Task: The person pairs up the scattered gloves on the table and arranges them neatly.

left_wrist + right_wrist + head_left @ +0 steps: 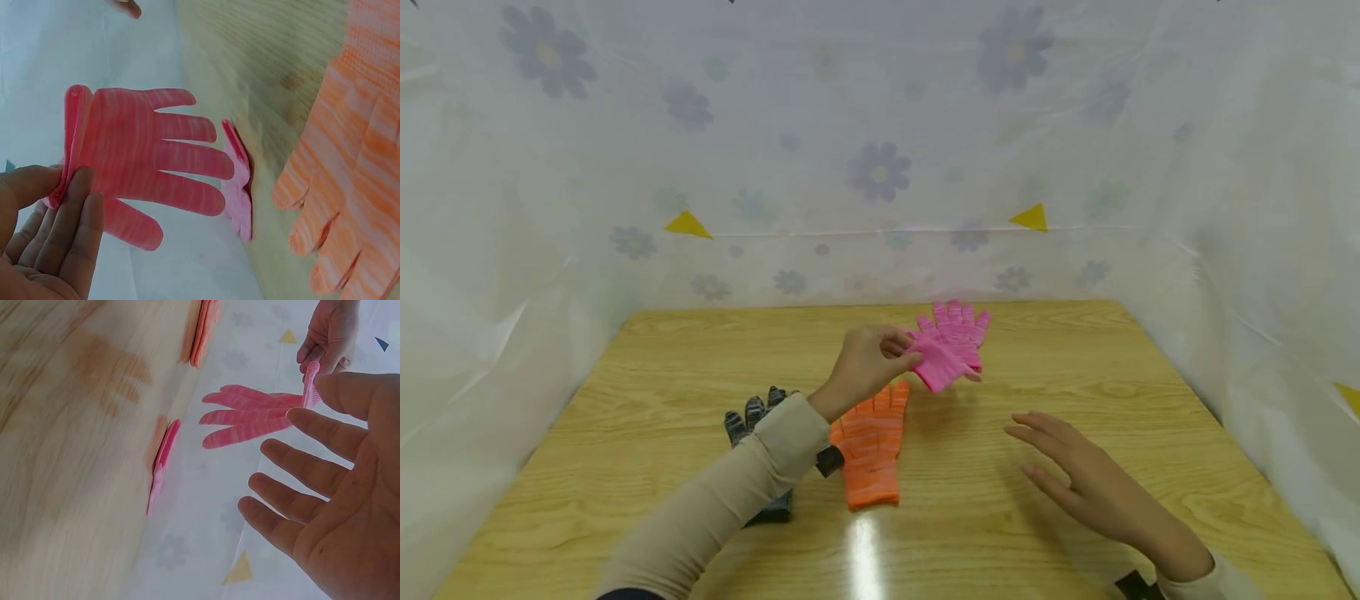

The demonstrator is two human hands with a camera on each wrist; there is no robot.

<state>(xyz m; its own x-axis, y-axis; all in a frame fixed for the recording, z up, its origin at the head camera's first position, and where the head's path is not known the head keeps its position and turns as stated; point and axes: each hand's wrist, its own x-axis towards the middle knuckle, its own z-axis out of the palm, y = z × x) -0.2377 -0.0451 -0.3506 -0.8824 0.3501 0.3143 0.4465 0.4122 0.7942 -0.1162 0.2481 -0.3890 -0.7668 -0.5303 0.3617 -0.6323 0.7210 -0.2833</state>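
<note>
My left hand [863, 367] pinches a pink knit glove [137, 144] by its cuff, between thumb and fingers, and holds it up over the table. In the left wrist view the glove's fingers point away from the hand. A second pink glove [957, 325] lies flat at the back of the table, partly overlapped by the held one in the head view. Toward the right front, my right hand [1090, 483] hovers with its fingers spread and nothing in them. An orange glove [874, 458] lies mid-table, just beyond my left wrist.
A black-and-grey glove [778, 508] lies left of the orange one, partly hidden under my left forearm. Flower-printed white sheeting [880, 108] encloses the wooden table [1037, 358] at the back and sides. Yellow triangles [1032, 218] mark the back sheet.
</note>
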